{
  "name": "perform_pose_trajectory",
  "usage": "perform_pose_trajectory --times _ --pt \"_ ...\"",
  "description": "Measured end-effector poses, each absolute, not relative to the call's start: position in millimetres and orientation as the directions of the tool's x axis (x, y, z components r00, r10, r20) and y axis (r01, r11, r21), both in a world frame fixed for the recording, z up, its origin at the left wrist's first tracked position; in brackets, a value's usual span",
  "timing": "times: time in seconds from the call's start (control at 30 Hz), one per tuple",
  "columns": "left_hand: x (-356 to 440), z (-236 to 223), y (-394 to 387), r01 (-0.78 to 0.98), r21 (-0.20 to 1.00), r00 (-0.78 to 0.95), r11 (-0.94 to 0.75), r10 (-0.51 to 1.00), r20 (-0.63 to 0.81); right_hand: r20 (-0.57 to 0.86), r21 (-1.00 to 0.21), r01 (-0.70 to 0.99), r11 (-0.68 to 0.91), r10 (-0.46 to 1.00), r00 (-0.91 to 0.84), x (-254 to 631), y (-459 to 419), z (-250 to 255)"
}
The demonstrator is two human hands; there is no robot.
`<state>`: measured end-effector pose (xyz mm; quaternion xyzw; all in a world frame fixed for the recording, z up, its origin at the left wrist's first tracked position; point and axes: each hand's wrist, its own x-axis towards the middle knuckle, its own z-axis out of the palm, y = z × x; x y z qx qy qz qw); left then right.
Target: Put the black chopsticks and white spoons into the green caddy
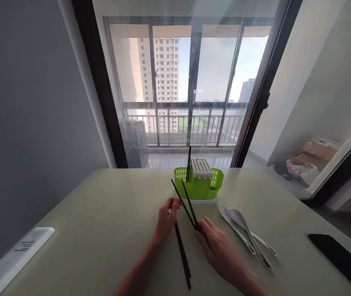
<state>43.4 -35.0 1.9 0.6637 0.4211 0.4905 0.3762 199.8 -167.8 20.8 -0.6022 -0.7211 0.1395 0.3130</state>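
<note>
Two black chopsticks (189,205) are gripped near one end by my right hand (214,244); they spread apart toward the holder. My left hand (166,218) is beside the left chopstick, thumb and fingers curled together; whether it pinches anything is hidden. Below it, more black chopsticks (181,250) lie side by side on the table, their far ends behind my fingers. Just beyond my hands stands a green utensil holder (200,190) with a white slotted top (202,168) and a white base. Dark chopsticks (189,164) stand upright in its left compartment.
Several white spoons (249,234) lie crossed on the pale table (116,218) right of my right hand. A white device (17,257) lies at the left edge, a black flat object (338,259) at the right. Behind the table is a glass door; cardboard and bags (311,164) sit beyond.
</note>
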Motion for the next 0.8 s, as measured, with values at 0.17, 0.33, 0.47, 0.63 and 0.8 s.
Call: perform_pose_trajectory --times 0.17,0.33,0.47,0.63,0.8 --pt "55 13 -56 -0.157 0.972 0.512 -0.174 0.827 0.231 0.297 -0.694 0.683 0.228 0.955 -0.017 201 -164 11" --pt "57 20 -69 -0.169 0.976 0.637 -0.14 0.74 0.216 0.316 -0.693 0.691 0.207 0.948 0.033 205 -159 4" --pt "59 22 -74 -0.125 0.982 0.663 -0.142 0.725 0.189 0.387 -0.703 0.665 0.252 0.92 0.061 209 -161 -9" --pt "60 20 -73 -0.084 0.984 0.664 -0.155 0.728 0.172 0.486 -0.677 0.659 0.328 0.872 0.064 210 -161 -31" --pt "61 17 -73 -0.065 0.98 0.661 -0.186 0.728 0.182 0.524 -0.672 0.656 0.345 0.847 0.091 206 -162 -41"
